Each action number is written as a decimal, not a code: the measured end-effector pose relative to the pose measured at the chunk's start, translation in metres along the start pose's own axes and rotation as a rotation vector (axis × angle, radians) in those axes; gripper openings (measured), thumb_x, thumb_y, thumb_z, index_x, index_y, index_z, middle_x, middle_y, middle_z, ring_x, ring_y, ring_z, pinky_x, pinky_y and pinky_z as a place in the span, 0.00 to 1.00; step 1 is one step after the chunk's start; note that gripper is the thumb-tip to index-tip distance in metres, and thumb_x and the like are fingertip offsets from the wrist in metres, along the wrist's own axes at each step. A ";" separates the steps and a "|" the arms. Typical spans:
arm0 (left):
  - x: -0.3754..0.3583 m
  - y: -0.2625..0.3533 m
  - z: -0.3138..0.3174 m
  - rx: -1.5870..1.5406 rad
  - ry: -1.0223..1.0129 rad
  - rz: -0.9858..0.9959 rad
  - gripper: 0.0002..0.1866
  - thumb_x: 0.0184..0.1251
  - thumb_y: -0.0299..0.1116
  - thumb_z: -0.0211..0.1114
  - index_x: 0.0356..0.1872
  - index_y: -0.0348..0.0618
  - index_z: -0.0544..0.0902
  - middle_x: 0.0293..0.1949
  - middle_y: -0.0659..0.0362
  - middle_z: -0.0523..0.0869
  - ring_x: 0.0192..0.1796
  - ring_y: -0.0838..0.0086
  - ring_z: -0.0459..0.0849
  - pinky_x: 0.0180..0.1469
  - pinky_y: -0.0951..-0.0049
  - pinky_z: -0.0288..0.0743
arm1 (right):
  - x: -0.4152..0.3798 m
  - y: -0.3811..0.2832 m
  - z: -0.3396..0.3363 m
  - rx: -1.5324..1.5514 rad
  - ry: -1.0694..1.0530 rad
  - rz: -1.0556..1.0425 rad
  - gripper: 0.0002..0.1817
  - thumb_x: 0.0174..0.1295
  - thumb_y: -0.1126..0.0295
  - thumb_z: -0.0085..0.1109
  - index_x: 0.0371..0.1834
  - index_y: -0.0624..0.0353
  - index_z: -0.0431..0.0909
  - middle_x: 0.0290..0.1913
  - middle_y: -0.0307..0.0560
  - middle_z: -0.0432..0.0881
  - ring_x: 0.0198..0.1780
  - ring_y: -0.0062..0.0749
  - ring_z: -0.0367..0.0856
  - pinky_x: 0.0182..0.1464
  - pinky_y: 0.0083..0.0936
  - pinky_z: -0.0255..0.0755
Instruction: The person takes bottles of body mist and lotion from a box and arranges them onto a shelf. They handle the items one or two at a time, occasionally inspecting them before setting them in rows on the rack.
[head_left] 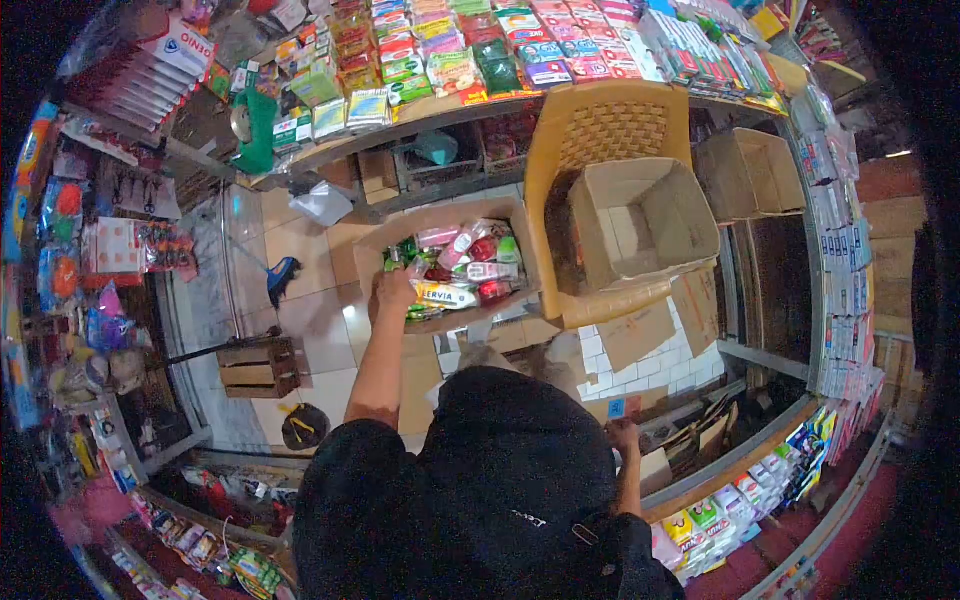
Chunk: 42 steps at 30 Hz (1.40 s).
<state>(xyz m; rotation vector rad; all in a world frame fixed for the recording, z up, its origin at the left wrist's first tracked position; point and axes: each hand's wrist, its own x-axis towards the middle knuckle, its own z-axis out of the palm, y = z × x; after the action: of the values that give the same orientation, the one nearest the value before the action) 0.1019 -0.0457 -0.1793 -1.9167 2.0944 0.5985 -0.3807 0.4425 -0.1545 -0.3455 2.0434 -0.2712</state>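
Note:
My left hand [396,287] reaches over the left rim of a cardboard box [375,250] full of bottles and packs. Its fingers look closed beside a green item [392,264]; what they grip is too small to make out. Near that hand lies a white and yellow pack [442,295] marked "ERVIA". Red-capped and pink goods [480,250] fill the rest of the box. Low on the right, my right hand [622,432] is closed on a small flat blue and pink packet [619,408], held away from the box.
A woven yellow-brown plastic chair [612,110] carries an open cardboard box [640,215]. Another carton [750,175] stands to its right. Packed shelves [450,65] surround me. A wooden crate [258,367] and a blue-headed brush [283,275] are on the floor at left.

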 end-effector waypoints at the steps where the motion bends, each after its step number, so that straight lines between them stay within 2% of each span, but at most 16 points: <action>1: -0.006 0.003 -0.006 -0.004 -0.003 -0.008 0.17 0.56 0.31 0.63 0.49 0.47 0.82 0.45 0.45 0.85 0.51 0.52 0.83 0.55 0.57 0.76 | -0.012 -0.003 0.001 -0.013 -0.009 -0.006 0.16 0.58 0.61 0.67 0.45 0.57 0.81 0.29 0.47 0.84 0.23 0.31 0.82 0.21 0.28 0.73; 5: -0.008 0.000 0.019 -0.134 0.062 -0.041 0.18 0.56 0.28 0.62 0.50 0.48 0.81 0.45 0.48 0.85 0.51 0.53 0.84 0.52 0.56 0.79 | -0.070 -0.038 -0.006 -0.053 0.098 -0.123 0.14 0.56 0.63 0.66 0.42 0.56 0.80 0.29 0.46 0.83 0.26 0.34 0.80 0.25 0.32 0.74; 7: -0.003 -0.006 0.030 -0.167 0.091 -0.059 0.19 0.56 0.29 0.64 0.51 0.49 0.80 0.45 0.48 0.85 0.52 0.53 0.83 0.52 0.57 0.78 | -0.022 0.015 -0.002 -0.192 0.116 -0.149 0.14 0.55 0.64 0.66 0.42 0.57 0.80 0.30 0.45 0.83 0.27 0.35 0.79 0.27 0.32 0.74; 12: -0.034 0.032 -0.043 -0.206 -0.049 -0.094 0.23 0.55 0.34 0.69 0.54 0.48 0.78 0.45 0.47 0.85 0.50 0.54 0.83 0.52 0.56 0.78 | -0.023 -0.099 -0.047 -0.237 -0.005 -0.183 0.18 0.56 0.63 0.64 0.46 0.61 0.80 0.36 0.51 0.84 0.34 0.36 0.82 0.35 0.33 0.76; 15: -0.053 0.066 -0.070 -0.493 0.170 0.135 0.25 0.53 0.39 0.71 0.53 0.45 0.78 0.45 0.47 0.85 0.47 0.53 0.84 0.50 0.56 0.78 | -0.054 -0.216 -0.041 -0.236 0.108 -0.218 0.19 0.57 0.62 0.65 0.47 0.64 0.80 0.38 0.54 0.85 0.40 0.35 0.85 0.40 0.33 0.77; 19: -0.104 0.159 -0.138 -0.954 0.046 0.287 0.27 0.52 0.43 0.72 0.50 0.38 0.77 0.38 0.46 0.84 0.41 0.50 0.85 0.44 0.55 0.79 | -0.057 -0.315 -0.010 0.088 -0.214 -0.599 0.22 0.61 0.57 0.65 0.50 0.63 0.78 0.40 0.46 0.84 0.43 0.30 0.81 0.45 0.28 0.75; 23: -0.133 0.226 -0.150 -0.791 -0.033 0.541 0.24 0.54 0.41 0.72 0.48 0.40 0.77 0.42 0.47 0.84 0.47 0.52 0.84 0.48 0.58 0.78 | -0.105 -0.409 0.014 0.393 -0.367 -0.570 0.23 0.60 0.60 0.67 0.53 0.64 0.76 0.42 0.43 0.82 0.43 0.26 0.79 0.46 0.25 0.75; 26: -0.136 0.251 -0.127 -0.712 0.154 0.746 0.27 0.49 0.42 0.75 0.47 0.39 0.77 0.42 0.46 0.83 0.43 0.54 0.85 0.44 0.59 0.79 | -0.089 -0.407 0.019 0.397 -0.304 -0.537 0.24 0.61 0.57 0.67 0.53 0.61 0.75 0.43 0.42 0.82 0.43 0.27 0.80 0.45 0.25 0.75; 29: -0.132 0.236 -0.159 -0.932 -0.300 0.801 0.28 0.48 0.43 0.76 0.48 0.38 0.79 0.41 0.49 0.84 0.39 0.63 0.85 0.40 0.63 0.80 | -0.088 -0.382 0.014 0.650 -0.300 -0.393 0.22 0.61 0.58 0.67 0.52 0.60 0.74 0.43 0.42 0.82 0.43 0.29 0.81 0.45 0.26 0.76; 30: -0.118 0.230 -0.144 -0.962 -0.364 0.685 0.29 0.48 0.44 0.77 0.50 0.38 0.80 0.40 0.52 0.84 0.39 0.72 0.84 0.40 0.68 0.81 | -0.100 -0.378 0.014 0.753 -0.298 -0.367 0.23 0.62 0.60 0.66 0.55 0.59 0.71 0.47 0.44 0.81 0.45 0.33 0.82 0.44 0.32 0.77; 32: -0.074 0.206 -0.108 -0.950 -0.259 0.567 0.30 0.48 0.42 0.76 0.52 0.40 0.80 0.42 0.50 0.85 0.42 0.65 0.86 0.45 0.65 0.81 | -0.099 -0.356 0.015 0.867 -0.281 -0.336 0.24 0.63 0.61 0.65 0.57 0.59 0.69 0.49 0.45 0.80 0.47 0.36 0.81 0.45 0.36 0.77; 34: -0.032 0.172 -0.067 -0.734 0.115 0.291 0.25 0.51 0.45 0.70 0.45 0.37 0.82 0.41 0.44 0.86 0.45 0.53 0.85 0.50 0.59 0.78 | -0.086 -0.320 0.017 0.957 -0.289 -0.302 0.27 0.64 0.61 0.63 0.62 0.58 0.65 0.53 0.48 0.78 0.50 0.39 0.80 0.46 0.41 0.77; 35: -0.017 0.158 -0.071 -0.338 0.044 0.134 0.23 0.52 0.43 0.70 0.45 0.38 0.82 0.42 0.44 0.85 0.48 0.53 0.84 0.51 0.57 0.78 | -0.094 -0.316 0.018 0.982 -0.284 -0.285 0.28 0.64 0.61 0.63 0.63 0.58 0.64 0.53 0.48 0.78 0.50 0.39 0.81 0.46 0.40 0.77; 37: 0.037 0.119 0.012 -0.262 0.179 0.102 0.24 0.52 0.37 0.70 0.49 0.35 0.78 0.47 0.46 0.83 0.52 0.53 0.83 0.52 0.56 0.78 | -0.116 -0.319 0.020 1.033 -0.271 -0.255 0.30 0.64 0.61 0.63 0.65 0.58 0.63 0.55 0.49 0.78 0.50 0.40 0.81 0.46 0.39 0.77; 38: 0.028 0.126 -0.029 -0.230 -0.015 -0.075 0.27 0.51 0.38 0.71 0.52 0.34 0.76 0.49 0.47 0.83 0.52 0.55 0.83 0.54 0.56 0.77 | -0.117 -0.313 0.024 1.055 -0.240 -0.260 0.29 0.63 0.61 0.64 0.64 0.60 0.65 0.54 0.49 0.80 0.49 0.38 0.81 0.46 0.36 0.77; 42: 0.050 0.115 0.013 -0.155 0.037 -0.010 0.28 0.52 0.41 0.71 0.52 0.36 0.77 0.50 0.47 0.83 0.53 0.55 0.83 0.56 0.57 0.76 | -0.134 -0.315 0.033 1.071 -0.199 -0.273 0.22 0.62 0.63 0.66 0.55 0.63 0.74 0.47 0.47 0.84 0.44 0.32 0.82 0.46 0.28 0.76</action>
<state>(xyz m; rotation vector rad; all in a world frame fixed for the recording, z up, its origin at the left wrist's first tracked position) -0.0184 -0.0780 -0.1970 -2.0335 2.1153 0.7493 -0.2497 0.1940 0.0443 0.0327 1.3964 -1.3559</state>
